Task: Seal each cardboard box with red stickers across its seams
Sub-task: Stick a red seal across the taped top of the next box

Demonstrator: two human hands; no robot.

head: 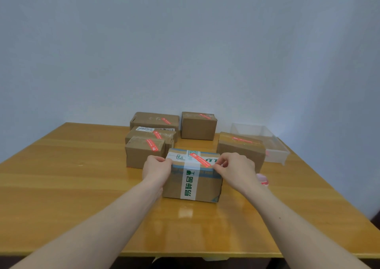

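A cardboard box (207, 186) with white tape and green print stands in front of me on the table. A red sticker (199, 159) lies diagonally across its top. My left hand (156, 169) grips the box's upper left edge. My right hand (234, 168) rests at the top right edge, fingertips pinched at the sticker's near end. Behind stand several more cardboard boxes, each with a red sticker on top: three at the left (144, 153), one at the back (198, 127), one at the right (240, 151).
A clear plastic tray (275, 147) sits at the back right of the wooden table (82, 186). A pink and red object (263, 180) lies partly hidden behind my right wrist. A pale wall rises behind the table.
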